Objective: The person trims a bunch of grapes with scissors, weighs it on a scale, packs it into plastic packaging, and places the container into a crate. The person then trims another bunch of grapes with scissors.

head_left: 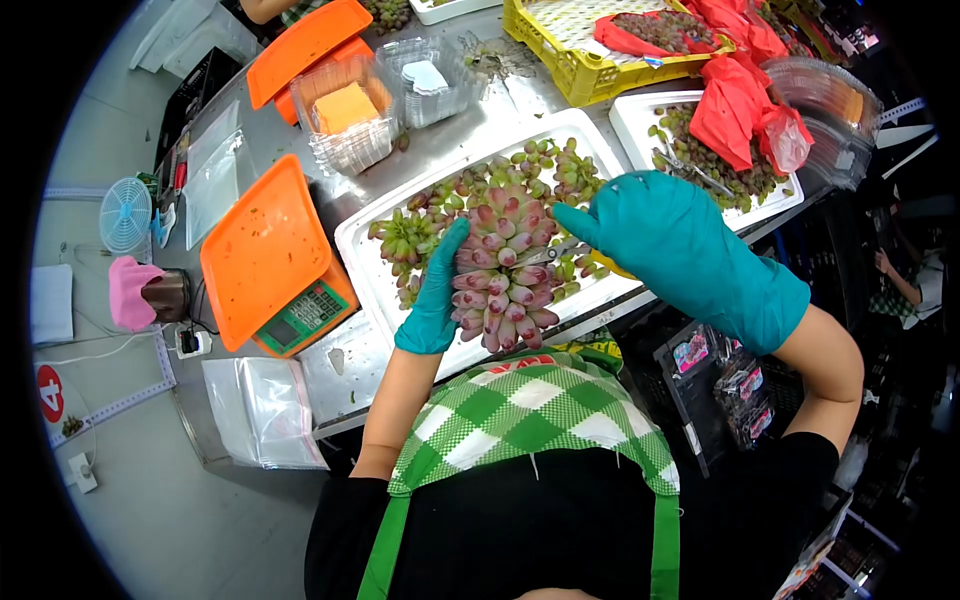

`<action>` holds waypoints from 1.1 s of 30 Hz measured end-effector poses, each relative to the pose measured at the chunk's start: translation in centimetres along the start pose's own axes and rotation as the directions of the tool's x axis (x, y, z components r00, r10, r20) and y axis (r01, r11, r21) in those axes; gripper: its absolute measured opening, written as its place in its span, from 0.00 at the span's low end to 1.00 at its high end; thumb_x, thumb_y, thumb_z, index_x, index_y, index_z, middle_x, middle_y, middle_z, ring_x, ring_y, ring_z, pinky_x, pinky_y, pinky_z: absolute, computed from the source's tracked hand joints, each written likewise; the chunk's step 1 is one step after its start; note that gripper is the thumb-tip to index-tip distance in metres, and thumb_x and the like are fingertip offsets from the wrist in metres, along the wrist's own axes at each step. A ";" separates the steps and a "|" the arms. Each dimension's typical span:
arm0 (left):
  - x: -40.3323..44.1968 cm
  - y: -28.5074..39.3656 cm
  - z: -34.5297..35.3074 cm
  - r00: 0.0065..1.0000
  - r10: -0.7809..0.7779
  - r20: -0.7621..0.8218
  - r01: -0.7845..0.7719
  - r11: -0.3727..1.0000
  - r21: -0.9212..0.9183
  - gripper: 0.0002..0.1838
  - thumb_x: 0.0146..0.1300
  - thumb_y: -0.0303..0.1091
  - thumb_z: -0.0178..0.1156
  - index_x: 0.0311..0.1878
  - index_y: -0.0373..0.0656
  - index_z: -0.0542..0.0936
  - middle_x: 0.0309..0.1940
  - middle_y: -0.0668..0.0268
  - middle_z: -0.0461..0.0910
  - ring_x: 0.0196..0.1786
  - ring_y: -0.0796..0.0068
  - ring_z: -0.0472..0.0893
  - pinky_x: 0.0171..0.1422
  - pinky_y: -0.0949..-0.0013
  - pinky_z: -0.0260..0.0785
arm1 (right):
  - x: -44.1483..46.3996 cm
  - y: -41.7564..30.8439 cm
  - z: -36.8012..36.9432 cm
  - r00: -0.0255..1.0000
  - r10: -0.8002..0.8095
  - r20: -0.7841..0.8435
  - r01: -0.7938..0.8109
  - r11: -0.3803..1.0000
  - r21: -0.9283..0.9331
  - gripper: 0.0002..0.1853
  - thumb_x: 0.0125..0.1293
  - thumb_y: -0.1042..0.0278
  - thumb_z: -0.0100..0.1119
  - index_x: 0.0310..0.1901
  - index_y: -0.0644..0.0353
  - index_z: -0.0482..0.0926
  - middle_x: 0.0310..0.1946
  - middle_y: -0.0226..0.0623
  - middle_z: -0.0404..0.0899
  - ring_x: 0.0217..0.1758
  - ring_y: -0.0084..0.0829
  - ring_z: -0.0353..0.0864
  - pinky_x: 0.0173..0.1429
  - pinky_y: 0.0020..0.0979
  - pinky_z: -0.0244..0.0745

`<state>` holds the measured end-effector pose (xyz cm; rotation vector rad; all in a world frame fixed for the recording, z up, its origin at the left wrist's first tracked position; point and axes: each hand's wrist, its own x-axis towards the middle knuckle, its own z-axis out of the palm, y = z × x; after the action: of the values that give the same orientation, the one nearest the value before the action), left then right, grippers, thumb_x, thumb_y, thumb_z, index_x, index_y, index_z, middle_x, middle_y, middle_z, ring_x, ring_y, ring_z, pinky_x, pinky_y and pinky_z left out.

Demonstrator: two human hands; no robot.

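Note:
My left hand (438,295), in a teal glove, grips the side of a large pink-green succulent cluster (505,270) held over a white foam tray (372,268). My right hand (650,222), gloved the same way, is closed around yellow-handled scissors (545,255). Their metal blades reach into the right side of the cluster; the tips are hidden among its leaves. Behind the cluster, smaller green and reddish succulent rosettes (405,237) and loose pieces lie in the tray.
Left of the tray stands an orange scale (265,255), with clear plastic boxes (345,115) behind it. At the right, another white tray (625,115) holds small succulents and a metal tool. A yellow crate (590,80) and red bags (735,110) sit at the back. Plastic bags (262,412) overhang the front left.

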<state>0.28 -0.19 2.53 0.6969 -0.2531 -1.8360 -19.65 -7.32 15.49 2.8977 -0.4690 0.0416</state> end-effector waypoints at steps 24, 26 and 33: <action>-0.2 -0.9 0.7 0.998 -0.039 -0.058 0.042 0.998 0.044 0.28 0.57 0.50 0.47 0.56 0.42 0.62 0.51 0.59 0.68 0.50 0.67 0.72 0.56 0.65 0.64 | -0.3 -5.5 0.5 0.991 0.033 0.127 0.018 0.923 -0.385 0.09 0.45 0.70 0.51 0.31 0.60 0.72 0.17 0.32 0.66 0.23 0.29 0.67 0.26 0.29 0.61; -0.2 -0.9 0.8 0.997 -0.043 -0.064 0.046 0.998 0.052 0.27 0.57 0.49 0.46 0.56 0.42 0.62 0.51 0.59 0.68 0.50 0.66 0.72 0.56 0.65 0.64 | -0.3 -5.6 0.6 0.992 0.032 0.122 0.016 0.927 -0.375 0.08 0.44 0.70 0.51 0.29 0.59 0.72 0.17 0.32 0.66 0.23 0.30 0.68 0.26 0.29 0.61; 0.0 -1.2 0.4 0.997 -0.049 -0.056 0.051 0.998 0.025 0.27 0.58 0.49 0.45 0.56 0.42 0.62 0.52 0.59 0.67 0.51 0.66 0.71 0.57 0.64 0.63 | -0.2 -5.7 1.5 0.997 0.036 0.075 -0.012 0.952 -0.304 0.04 0.42 0.69 0.52 0.21 0.58 0.74 0.16 0.33 0.68 0.23 0.31 0.69 0.27 0.31 0.62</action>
<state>-0.91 0.23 2.23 0.7774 -0.2263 -1.8609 -18.03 -2.30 12.92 2.5980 -0.4775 -0.1323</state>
